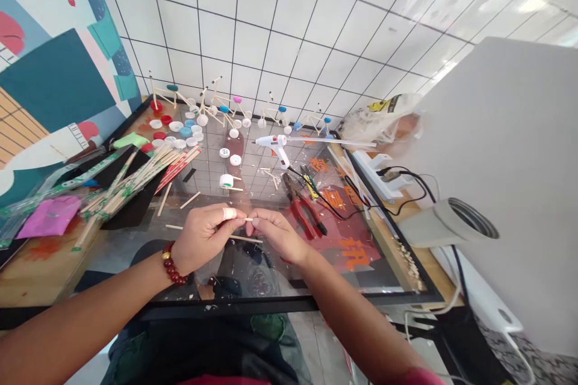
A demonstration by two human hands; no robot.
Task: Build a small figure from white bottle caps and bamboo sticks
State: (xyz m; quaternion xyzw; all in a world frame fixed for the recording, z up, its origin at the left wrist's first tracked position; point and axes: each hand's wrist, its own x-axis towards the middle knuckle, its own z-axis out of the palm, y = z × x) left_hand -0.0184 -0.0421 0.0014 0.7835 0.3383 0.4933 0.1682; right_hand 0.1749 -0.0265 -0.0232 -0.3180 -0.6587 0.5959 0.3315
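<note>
Between the fingertips of both hands is a short piece of thin wooden stick [248, 219], held above the glass tabletop. My left hand [201, 231], with a bandage on one finger and a red bead bracelet at the wrist, pinches one end. My right hand [280, 236] pinches the other end, its fingers curled. Under the hands lies a longer wooden stick [246, 239]. Just beyond them a white bottle cap [226, 181] stands on its side with two stick pieces reaching out to its right. Two more white caps [235, 160] lie behind it.
A white glue gun [276, 145] with its cable, and red-handled pliers [303, 212], lie to the right. Several stick-and-cap figures [275, 113] stand along the back wall. At left are bundled sticks [135, 177] and loose bottle caps [185, 132]. A grey cylindrical object [428, 225] stands far right.
</note>
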